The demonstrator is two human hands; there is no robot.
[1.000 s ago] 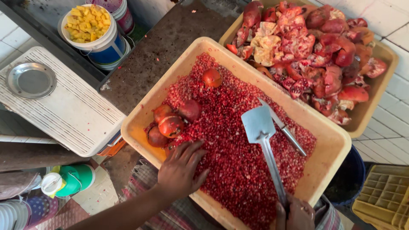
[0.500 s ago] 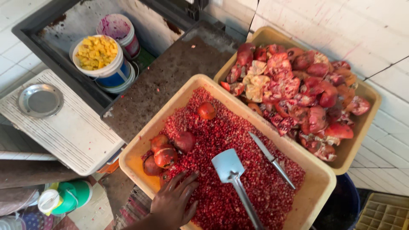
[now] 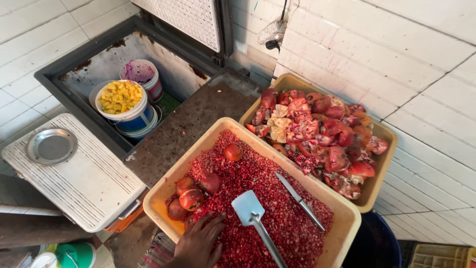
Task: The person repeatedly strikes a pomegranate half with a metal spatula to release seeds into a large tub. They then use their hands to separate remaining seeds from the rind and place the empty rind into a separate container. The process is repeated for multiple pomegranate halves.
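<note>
A beige tray point(image 3: 163, 193) holds a deep layer of red pomegranate seeds point(image 3: 258, 183), several whole pomegranates point(image 3: 191, 198) at its left end, and a knife point(image 3: 300, 201). My left hand point(image 3: 198, 243) rests with spread fingers on the seeds at the tray's near edge, next to the whole fruit. A flat metal scoop point(image 3: 249, 209) lies blade down on the seeds, its handle running toward the bottom edge. My right hand is out of view, so I cannot see what holds the handle.
A second beige tray point(image 3: 384, 136) behind is heaped with pomegranate peels and broken pieces point(image 3: 317, 131). An open chest freezer point(image 3: 89, 64) on the left holds a bucket of yellow fruit chunks point(image 3: 120, 99) and a purple-stained bucket point(image 3: 141, 73). A metal plate point(image 3: 51, 146) sits on a white lid.
The view has tilted up, showing more of the freezer and wall. My right hand has dropped out of view. The scoop has shifted left, and my left hand sits lower.
</note>
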